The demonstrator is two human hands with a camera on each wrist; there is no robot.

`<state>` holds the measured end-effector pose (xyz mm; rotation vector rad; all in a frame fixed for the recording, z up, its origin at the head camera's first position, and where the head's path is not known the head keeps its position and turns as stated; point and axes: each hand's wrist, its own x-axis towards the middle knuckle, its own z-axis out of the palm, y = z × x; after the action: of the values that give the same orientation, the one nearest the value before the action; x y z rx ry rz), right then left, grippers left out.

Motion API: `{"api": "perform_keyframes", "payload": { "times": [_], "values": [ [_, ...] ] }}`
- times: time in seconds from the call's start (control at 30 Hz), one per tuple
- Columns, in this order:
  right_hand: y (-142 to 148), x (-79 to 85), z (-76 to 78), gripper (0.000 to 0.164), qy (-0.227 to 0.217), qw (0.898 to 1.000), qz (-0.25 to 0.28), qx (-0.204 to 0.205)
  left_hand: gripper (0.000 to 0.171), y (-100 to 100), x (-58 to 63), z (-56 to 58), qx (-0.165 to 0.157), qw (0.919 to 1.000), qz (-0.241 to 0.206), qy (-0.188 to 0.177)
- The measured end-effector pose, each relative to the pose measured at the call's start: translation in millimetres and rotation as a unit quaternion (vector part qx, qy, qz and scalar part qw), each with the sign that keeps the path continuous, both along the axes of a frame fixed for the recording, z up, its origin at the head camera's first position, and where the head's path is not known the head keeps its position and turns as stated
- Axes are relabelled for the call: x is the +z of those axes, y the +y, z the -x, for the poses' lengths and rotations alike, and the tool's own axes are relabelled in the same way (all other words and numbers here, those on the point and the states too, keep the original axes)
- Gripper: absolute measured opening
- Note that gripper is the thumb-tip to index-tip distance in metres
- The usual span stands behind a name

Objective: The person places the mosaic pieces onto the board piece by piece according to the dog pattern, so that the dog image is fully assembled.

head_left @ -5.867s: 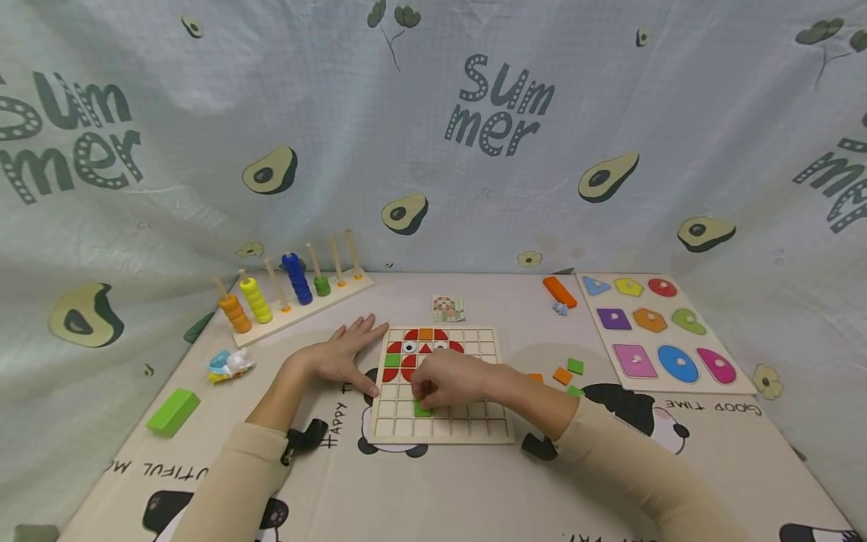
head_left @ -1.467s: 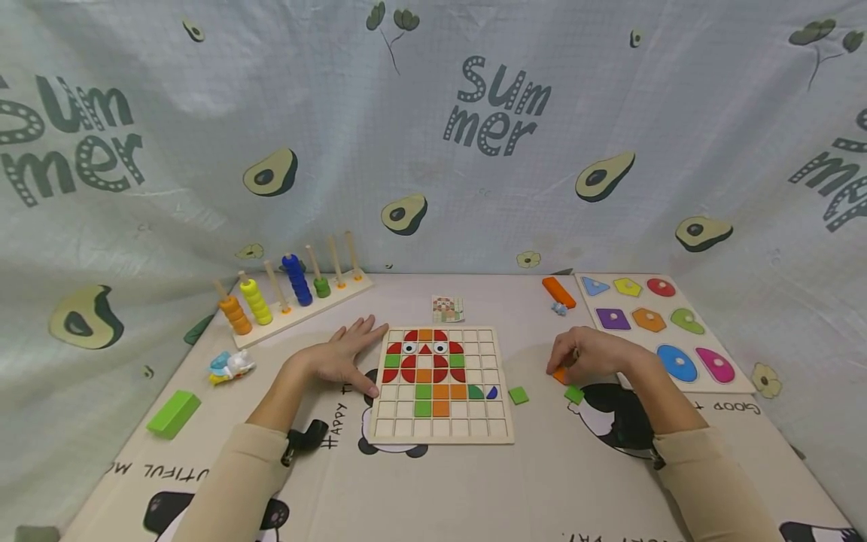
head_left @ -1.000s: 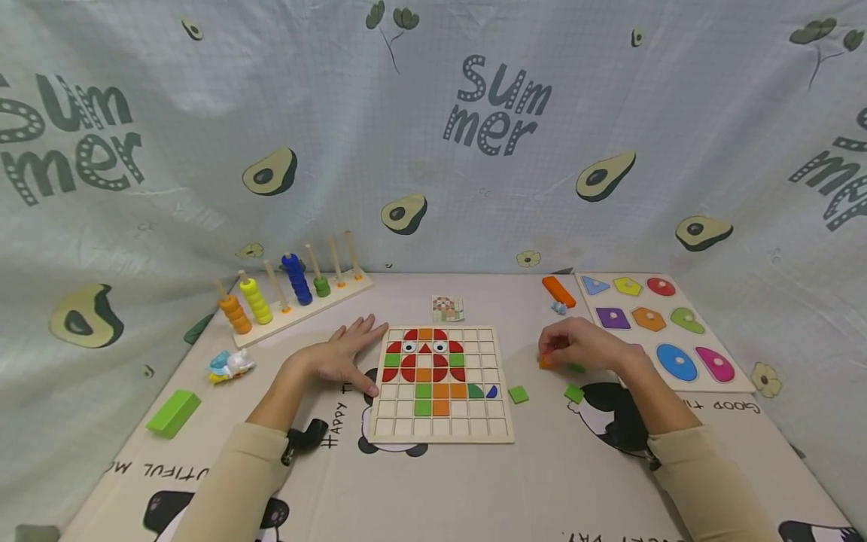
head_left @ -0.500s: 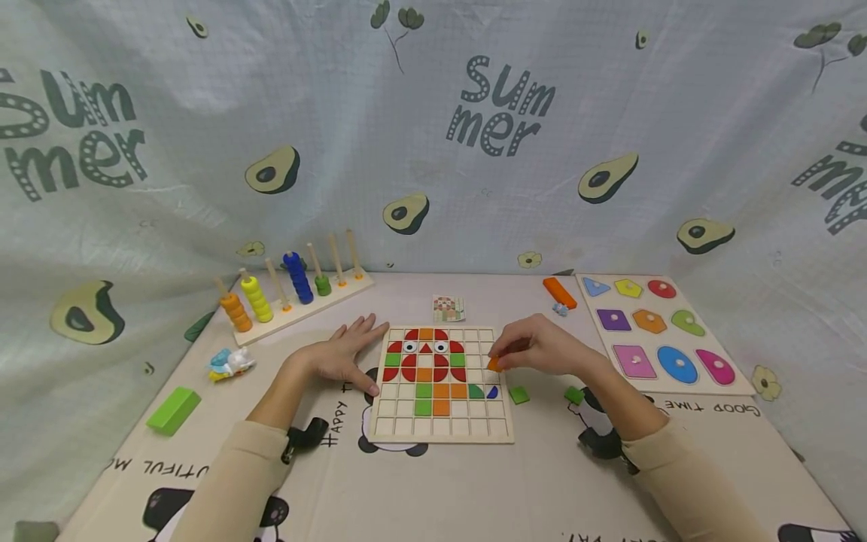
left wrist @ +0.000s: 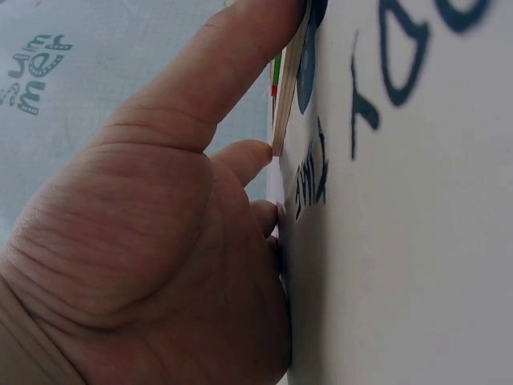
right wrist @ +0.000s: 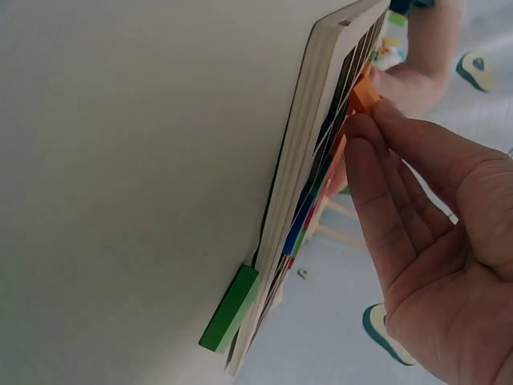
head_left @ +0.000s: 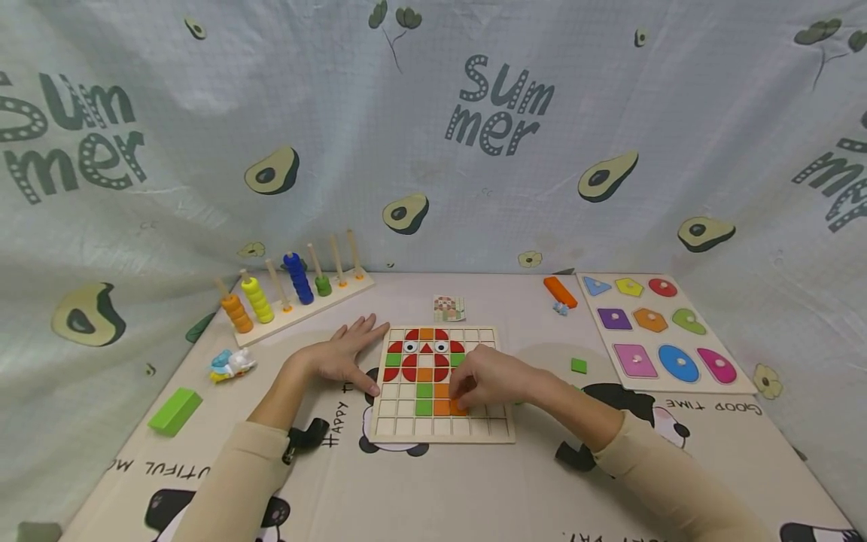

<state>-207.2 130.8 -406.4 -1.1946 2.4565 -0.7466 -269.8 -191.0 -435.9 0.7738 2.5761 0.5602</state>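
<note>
My right hand (head_left: 484, 376) pinches an orange square tile (right wrist: 365, 95) between thumb and fingertips, low over the wooden grid board (head_left: 400, 430). In the head view this orange tile (head_left: 457, 408) lines up with a cell in the second row from the bottom, right of another orange tile (head_left: 441, 407). Red, green and orange pieces and two eye pieces form an owl-like pattern higher on the board. Flat on the table, my left hand (head_left: 339, 360) spreads its fingers, its thumb and index finger at the board's left edge. My right hand hides several cells on the right side.
A green tile (right wrist: 230, 309) lies by the board's right edge, another green tile (head_left: 579, 366) farther right. Behind the board lies a pattern card (head_left: 449, 308). Around stand a bead stacker (head_left: 305, 310), a shape puzzle (head_left: 667, 331), a green block (head_left: 174, 412) and an orange block (head_left: 560, 292).
My right hand picked up the orange tile from the table right of the board and carried it left, down onto the grid. My left hand has stayed in place.
</note>
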Motion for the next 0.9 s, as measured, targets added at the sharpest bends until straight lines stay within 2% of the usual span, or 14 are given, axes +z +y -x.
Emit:
{"api": "perform_keyframes", "payload": {
  "times": [0.2,0.43,0.6,0.73,0.9],
  "values": [
    [-1.3,-0.2,-2.5,0.01,0.013,1.0,-0.022,0.009,0.122,-0.6,-0.1,-0.5,-0.002,1.0,-0.007,0.001],
    [-2.8,0.4,-4.8,0.011,0.066,0.996,-0.055,0.024,0.123,-1.0,-1.1,0.7,-0.004,1.0,-0.002,0.003],
    [-2.0,-1.4,-5.2,0.011,0.084,0.995,-0.056,0.026,0.123,-1.4,-1.9,1.7,-0.004,1.0,-0.001,0.006],
    [7.6,0.3,-4.4,0.017,0.075,0.996,-0.038,0.018,0.123,-1.1,-1.4,0.5,-0.002,1.0,-0.003,0.006],
    [35.6,3.9,0.9,0.027,0.057,0.998,-0.027,-0.007,0.123,-0.5,-0.6,-0.7,0.002,1.0,-0.003,0.004]
  ]
}}
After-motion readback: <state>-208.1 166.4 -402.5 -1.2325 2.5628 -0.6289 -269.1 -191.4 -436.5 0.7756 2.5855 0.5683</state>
